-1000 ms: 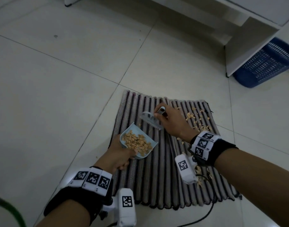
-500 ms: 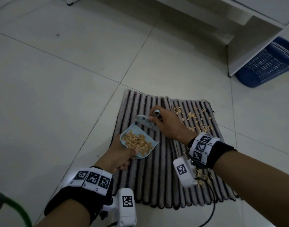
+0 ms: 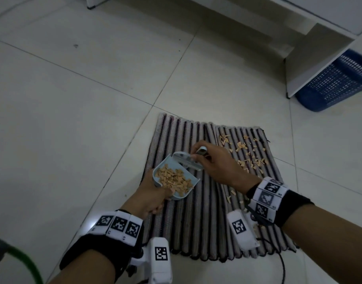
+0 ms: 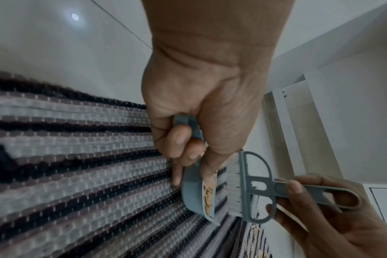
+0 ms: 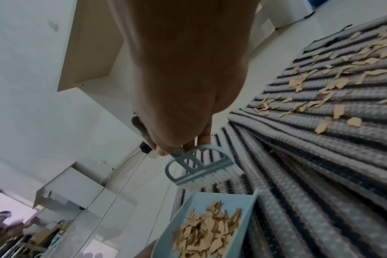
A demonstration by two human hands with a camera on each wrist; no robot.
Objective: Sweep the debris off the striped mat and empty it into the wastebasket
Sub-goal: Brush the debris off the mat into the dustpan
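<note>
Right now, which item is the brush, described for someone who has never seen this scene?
Find the striped mat on the tiled floor, then the light-blue dustpan full of tan chips. The brush is at the dustpan's far edge, gripped by the right hand: grey-blue, with a D-shaped head and white bristles.

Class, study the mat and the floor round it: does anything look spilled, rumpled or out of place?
Yes. Tan scraps lie scattered over the right side of the striped mat, unswept, though the dustpan in the left hand already holds a heap. A raised fold runs up the middle of the mat, so it does not lie flat.
</note>
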